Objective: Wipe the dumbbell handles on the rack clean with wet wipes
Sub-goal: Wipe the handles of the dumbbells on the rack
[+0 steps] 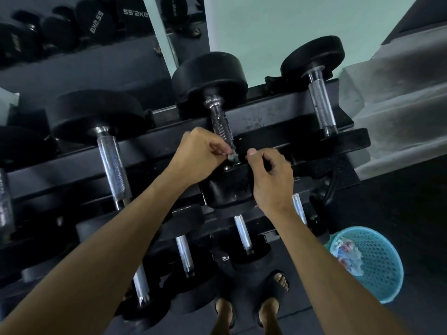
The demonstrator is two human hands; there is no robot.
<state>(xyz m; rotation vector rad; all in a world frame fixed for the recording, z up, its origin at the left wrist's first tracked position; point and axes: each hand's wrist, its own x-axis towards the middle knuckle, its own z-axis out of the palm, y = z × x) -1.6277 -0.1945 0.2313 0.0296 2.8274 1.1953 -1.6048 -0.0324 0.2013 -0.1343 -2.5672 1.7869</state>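
Observation:
A black dumbbell rack (278, 112) holds several dumbbells with knurled steel handles. The middle dumbbell handle (221, 124) on the top tier runs down toward my hands. My left hand (200, 153) pinches a small pale scrap, seemingly a wet wipe (231, 156), at the near end of that handle. My right hand (271, 175) hovers just right of it, fingers curled and thumb up; I cannot make out anything in its grip. Other handles lie at the left (112, 163) and right (320, 102) of the top tier.
A teal plastic basket (377, 264) with crumpled used wipes stands on the dark floor at the lower right. Lower rack tiers hold more dumbbells (243, 234). My sandalled feet (273, 293) are at the bottom. A mirror (72, 32) is behind the rack; a white-covered object (399, 105) sits right.

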